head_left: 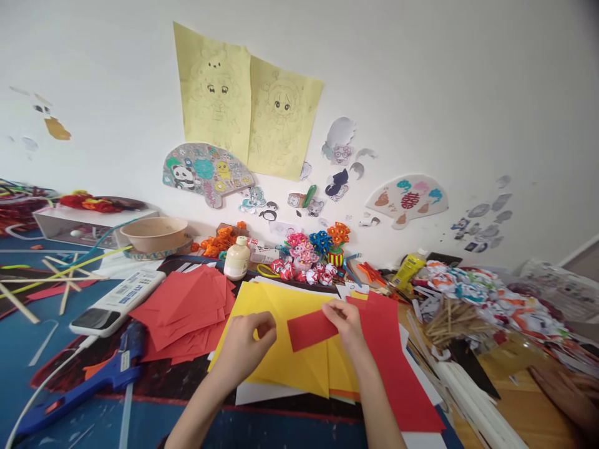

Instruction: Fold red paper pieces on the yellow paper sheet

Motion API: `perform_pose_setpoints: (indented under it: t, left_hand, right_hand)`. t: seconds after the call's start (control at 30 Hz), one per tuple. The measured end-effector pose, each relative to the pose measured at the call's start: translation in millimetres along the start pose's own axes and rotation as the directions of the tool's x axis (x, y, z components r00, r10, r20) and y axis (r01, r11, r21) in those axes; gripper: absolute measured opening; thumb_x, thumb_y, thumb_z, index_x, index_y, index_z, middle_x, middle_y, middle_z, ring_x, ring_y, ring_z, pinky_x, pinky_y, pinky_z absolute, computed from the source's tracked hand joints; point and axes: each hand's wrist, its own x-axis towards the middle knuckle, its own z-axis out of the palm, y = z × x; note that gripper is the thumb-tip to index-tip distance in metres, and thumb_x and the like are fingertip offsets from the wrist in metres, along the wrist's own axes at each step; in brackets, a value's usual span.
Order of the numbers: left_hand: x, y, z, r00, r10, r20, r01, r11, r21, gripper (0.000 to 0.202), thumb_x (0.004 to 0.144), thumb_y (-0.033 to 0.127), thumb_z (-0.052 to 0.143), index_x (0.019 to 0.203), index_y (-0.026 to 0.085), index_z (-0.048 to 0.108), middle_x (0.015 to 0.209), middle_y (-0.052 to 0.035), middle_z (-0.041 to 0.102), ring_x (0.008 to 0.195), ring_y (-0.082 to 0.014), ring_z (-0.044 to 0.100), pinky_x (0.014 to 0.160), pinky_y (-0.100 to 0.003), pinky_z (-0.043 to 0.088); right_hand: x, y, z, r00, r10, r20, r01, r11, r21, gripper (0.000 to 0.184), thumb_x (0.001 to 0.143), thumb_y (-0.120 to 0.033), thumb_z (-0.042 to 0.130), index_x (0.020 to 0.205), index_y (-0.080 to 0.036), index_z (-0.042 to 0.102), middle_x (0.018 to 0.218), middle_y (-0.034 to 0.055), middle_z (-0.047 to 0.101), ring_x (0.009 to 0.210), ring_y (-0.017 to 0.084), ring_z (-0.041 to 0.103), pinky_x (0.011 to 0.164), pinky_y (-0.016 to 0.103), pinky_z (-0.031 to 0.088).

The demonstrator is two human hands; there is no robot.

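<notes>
My right hand [345, 321] pinches the upper right edge of a small red paper rectangle [309, 330], which it holds over yellow paper sheets [299, 368]. Facing it from the left is my left hand [250, 343], its thumb and forefinger curled together in a ring. Nothing shows between those fingertips, and they are apart from the red rectangle. Beyond my left wrist lies a loose pile of red paper pieces [187, 312]. A large red sheet [397, 362] lies to the right of my right forearm.
A blue glue gun [112, 374] and a white power strip [119, 302] with its cable lie on the left. Behind the papers stand a cream bottle [237, 259], a bowl [154, 234] and craft flowers [304, 249]. Another person's hand [561, 390] rests at the right edge.
</notes>
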Motion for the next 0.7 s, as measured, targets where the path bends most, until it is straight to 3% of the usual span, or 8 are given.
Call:
perform_pose_setpoints:
  t: [0.1,0.2,0.33,0.43,0.53,0.6,0.7]
  left_hand:
    - [1.5,-4.6,0.4,0.996,-0.021,-0.086,0.020,1.000,-0.015,0.022,0.083,0.029,0.044,0.072,0.019,0.061,0.067,-0.0002,0.066,0.063,-0.0156,0.058,0.064,-0.024,0.038]
    - [3.1,-5.4,7.8,0.993,-0.046,-0.113,0.043,0.999,-0.031,0.028,0.087,0.038,0.043,0.081,0.020,0.063,0.080,-0.0023,0.069,0.068,-0.0168,0.059,0.065,-0.025,0.038]
    - [6.2,-10.4,20.8,0.989,-0.072,-0.128,0.064,0.995,-0.071,0.035,0.088,0.041,0.041,0.067,0.018,0.057,0.064,-0.0010,0.060,0.062,-0.0155,0.052,0.058,-0.023,0.032]
    - [9.4,-21.2,24.4,0.978,-0.089,-0.190,0.064,0.989,-0.136,0.037,0.088,0.043,0.041,0.063,0.017,0.051,0.059,0.0012,0.050,0.059,-0.0135,0.045,0.055,-0.023,0.027]
    - [11.1,-30.6,24.2,0.984,-0.103,-0.144,0.079,0.984,-0.161,0.036,0.087,0.042,0.041,0.064,0.017,0.050,0.059,0.0019,0.048,0.057,-0.0127,0.042,0.053,-0.023,0.025]
    - [11.0,-32.7,25.0,0.991,-0.097,-0.086,0.087,0.989,-0.121,0.034,0.085,0.041,0.042,0.060,0.018,0.045,0.056,0.0029,0.044,0.055,-0.0121,0.039,0.052,-0.023,0.023]
    - [9.6,-30.5,29.1,0.996,-0.082,-0.026,0.079,0.993,-0.083,0.034,0.083,0.038,0.044,0.056,0.019,0.035,0.054,0.0043,0.037,0.054,-0.0112,0.036,0.052,-0.024,0.020]
  right_hand:
    - [1.4,7.3,0.0,0.994,0.011,-0.105,-0.008,1.000,0.025,0.029,0.078,-0.041,0.066,0.064,-0.017,0.059,0.061,-0.0019,0.047,0.059,0.014,0.039,0.056,0.026,0.029]
    - [0.8,7.7,13.5,0.995,0.016,-0.098,-0.012,0.999,0.046,0.029,0.078,-0.041,0.067,0.064,-0.017,0.060,0.061,-0.0015,0.049,0.060,0.014,0.041,0.057,0.026,0.031]
    - [-3.4,2.5,30.0,0.999,0.023,-0.046,-0.019,0.997,0.068,0.029,0.079,-0.040,0.066,0.062,-0.017,0.058,0.060,-0.0020,0.048,0.059,0.014,0.041,0.055,0.025,0.031]
    - [-6.7,1.1,31.3,0.984,0.091,0.154,-0.103,0.992,0.070,0.030,0.080,-0.041,0.065,0.064,-0.016,0.060,0.059,-0.0017,0.050,0.055,0.013,0.044,0.052,0.024,0.033]
    - [-8.9,2.5,30.5,0.897,0.172,0.406,-0.190,0.982,0.005,0.029,0.079,-0.041,0.065,0.069,-0.014,0.066,0.061,0.0002,0.055,0.053,0.013,0.049,0.050,0.024,0.035]
    - [-10.0,3.4,32.9,0.859,0.162,0.486,-0.161,0.986,-0.043,0.025,0.078,-0.037,0.066,0.072,-0.013,0.067,0.065,0.0012,0.059,0.057,0.014,0.051,0.054,0.024,0.036]
    - [-11.8,4.1,40.0,0.853,0.139,0.502,-0.114,0.990,-0.080,0.020,0.080,-0.030,0.061,0.069,-0.014,0.065,0.065,0.0001,0.057,0.061,0.013,0.049,0.056,0.023,0.034]
